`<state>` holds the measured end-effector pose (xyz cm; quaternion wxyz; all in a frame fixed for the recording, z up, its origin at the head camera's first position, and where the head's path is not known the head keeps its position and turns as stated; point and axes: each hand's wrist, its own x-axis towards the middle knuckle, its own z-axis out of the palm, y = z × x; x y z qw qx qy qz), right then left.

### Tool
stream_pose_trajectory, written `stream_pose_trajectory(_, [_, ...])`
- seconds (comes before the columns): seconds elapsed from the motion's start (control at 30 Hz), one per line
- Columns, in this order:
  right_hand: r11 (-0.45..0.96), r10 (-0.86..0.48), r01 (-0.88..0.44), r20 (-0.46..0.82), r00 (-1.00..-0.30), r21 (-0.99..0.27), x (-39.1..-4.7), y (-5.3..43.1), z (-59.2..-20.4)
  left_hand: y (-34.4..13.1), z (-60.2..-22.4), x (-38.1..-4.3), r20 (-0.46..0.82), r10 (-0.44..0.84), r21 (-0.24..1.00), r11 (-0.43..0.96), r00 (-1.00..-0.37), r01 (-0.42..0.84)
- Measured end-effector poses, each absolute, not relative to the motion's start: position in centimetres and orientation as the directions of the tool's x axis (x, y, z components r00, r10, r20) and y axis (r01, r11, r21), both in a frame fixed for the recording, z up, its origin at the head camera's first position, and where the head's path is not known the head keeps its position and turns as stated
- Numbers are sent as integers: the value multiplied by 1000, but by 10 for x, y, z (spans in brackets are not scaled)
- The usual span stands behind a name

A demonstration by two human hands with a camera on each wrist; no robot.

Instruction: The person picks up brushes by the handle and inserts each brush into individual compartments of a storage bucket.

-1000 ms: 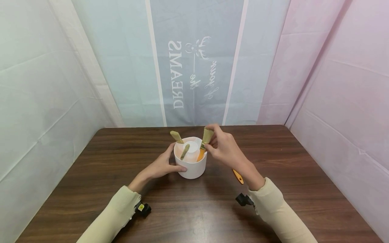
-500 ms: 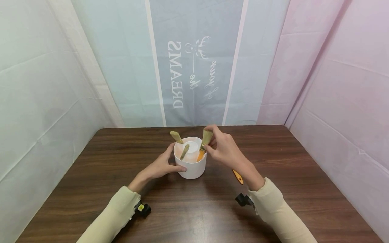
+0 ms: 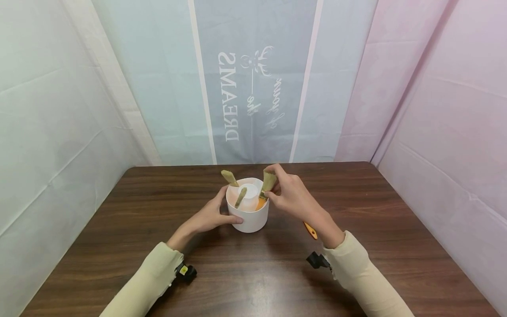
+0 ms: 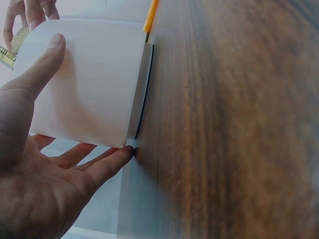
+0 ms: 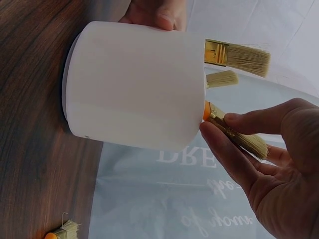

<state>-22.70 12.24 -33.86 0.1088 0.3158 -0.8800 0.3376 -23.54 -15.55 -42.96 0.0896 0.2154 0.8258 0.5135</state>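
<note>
White tub: one, round, with a raised centre [image 3: 248, 191]; the white tub [image 3: 249, 222] stands upright on the bench [image 3: 119, 229], between your hands.
Paintbrushes: four in all. Inside the tub are three, bristles up: the far-left brush [image 3: 228, 177], the near brush [image 3: 240, 198] and the right-side brush [image 3: 269, 179]. The loose brush [image 3: 310, 230] lies right of the tub, partly hidden by your right arm.
Left hand: your left hand [image 3: 209, 216] spreads thumb and fingers around the tub's left side, gripping it.
Right hand: your right hand [image 3: 294, 193] pinches the right-side brush around its metal ferrule, orange handle inside the tub.
</note>
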Motion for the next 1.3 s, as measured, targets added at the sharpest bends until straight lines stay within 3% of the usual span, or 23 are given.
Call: stream_pose_trajectory(1.3, [583,-531,-658,389,-753,-477,-226,124,-336,-154,-431,-236,96,457,887,363,-884,284])
